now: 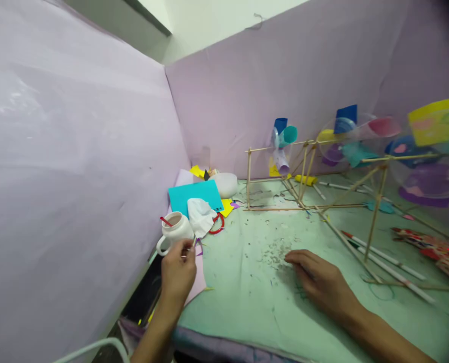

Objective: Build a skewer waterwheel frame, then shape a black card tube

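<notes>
My left hand (179,269) is closed in a pinch beside the white mug (179,229), which has a red stick in it. A thin pale thing shows at the fingertips, too small to name. My right hand (318,280) is low over the green tabletop (243,302), fingers loosely bent and holding nothing I can see. Its fingertips reach the edge of a scatter of grey crumbs (279,252). Between mug and crumbs lie a crumpled white tissue (200,217) and red-handled scissors (218,224), partly covered. Pink paper (197,282) lies beside my left wrist.
A thin wooden stick frame (249,179) carries coloured paper and plastic pieces at the back right. Marker pens (386,259) and a patterned red pouch (436,252) lie right. A turquoise sheet (194,196) and white rounded container (225,185) are behind the mug. Lilac-covered walls (76,166) enclose the table.
</notes>
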The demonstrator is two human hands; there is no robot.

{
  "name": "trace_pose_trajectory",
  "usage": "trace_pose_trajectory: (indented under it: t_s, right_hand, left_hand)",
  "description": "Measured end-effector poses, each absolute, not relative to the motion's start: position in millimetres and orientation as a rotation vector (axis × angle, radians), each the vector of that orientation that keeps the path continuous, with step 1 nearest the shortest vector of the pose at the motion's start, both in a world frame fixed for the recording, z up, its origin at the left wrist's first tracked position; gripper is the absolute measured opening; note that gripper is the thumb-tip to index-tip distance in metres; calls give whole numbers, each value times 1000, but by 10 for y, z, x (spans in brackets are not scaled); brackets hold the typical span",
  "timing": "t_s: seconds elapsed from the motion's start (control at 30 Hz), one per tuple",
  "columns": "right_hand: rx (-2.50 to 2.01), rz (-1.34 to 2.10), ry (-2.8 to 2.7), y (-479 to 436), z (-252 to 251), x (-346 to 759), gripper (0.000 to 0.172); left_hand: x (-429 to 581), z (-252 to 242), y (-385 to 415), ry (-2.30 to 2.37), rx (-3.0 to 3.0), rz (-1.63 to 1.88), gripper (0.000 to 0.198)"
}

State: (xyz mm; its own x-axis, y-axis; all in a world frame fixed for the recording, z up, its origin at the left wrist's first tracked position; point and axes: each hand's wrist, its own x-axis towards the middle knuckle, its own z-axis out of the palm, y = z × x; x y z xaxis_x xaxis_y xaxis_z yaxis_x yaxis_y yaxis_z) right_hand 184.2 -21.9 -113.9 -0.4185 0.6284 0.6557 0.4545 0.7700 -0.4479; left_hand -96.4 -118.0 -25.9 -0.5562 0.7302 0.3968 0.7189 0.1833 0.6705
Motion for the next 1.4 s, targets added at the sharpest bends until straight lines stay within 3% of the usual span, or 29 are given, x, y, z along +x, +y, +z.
trace_pose_trajectory:
  t_s: [0.13,0.4,0.67,0.83,1.03,1.23,1.4]
  right_hand:
    - [-920,365,-2050,-16,-805,1579,22]
    - [-1260,692,-1955,919,-110,752,24]
    - [-1413,878,-1916,1733,-289,-331,39]
    - [-1351,962,-1966,1819,-404,-608,24]
    - [-1202,764,-1915,1733,-231,-489,6]
    - [-1085,486,-1788,1399,212,115,14]
    - [-1024,342,-1543,651,293,946,17]
  left_hand:
    - [-824,-257,-631,2233,1772,1027,26]
    - [-580,-644,-121,2042,1974,1145,25]
    - [-673,-908,-184,1883,2316,1457,28]
    - [-628,-940,-177,1799,2397,1562,29]
    - [-611,-962,-171,1824,2376,1539,30]
    - [-647,-995,-143,1836,2260,1500,29]
    - [-630,-805,-152,1595,1468,1508,12]
